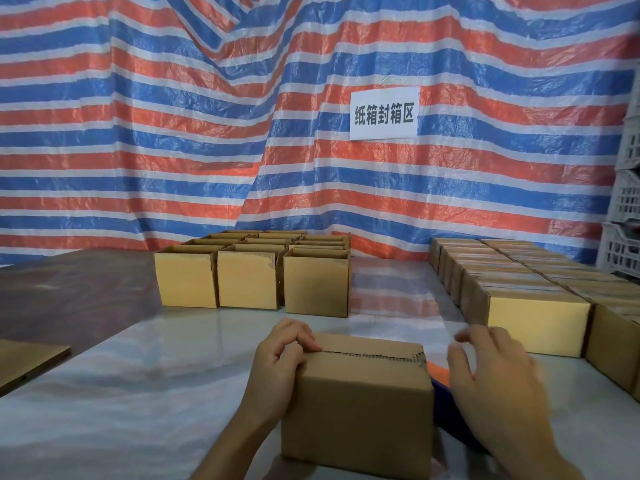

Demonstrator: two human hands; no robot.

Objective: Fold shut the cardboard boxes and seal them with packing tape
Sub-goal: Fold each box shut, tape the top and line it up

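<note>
Box (360,393) at worktop's (156,393) near edge, flaps folded, base cut off. Left hand (280,362) grips its top left corner. Right hand (495,386) blurred, fingers spread, holding nothing, hiding most of a blue-orange object (437,371)

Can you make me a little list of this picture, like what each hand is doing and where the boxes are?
near box: flaps folded down, middle seam showing
left hand: grips the near box's left end, fingers curled over the top
right hand: fingers spread, blurred, by the box's right end; contact unclear
open boxes: grouped at the back of the table
closed boxes: rows on the right
sign: white, on the striped tarp
flat cardboard: left table edge
</note>
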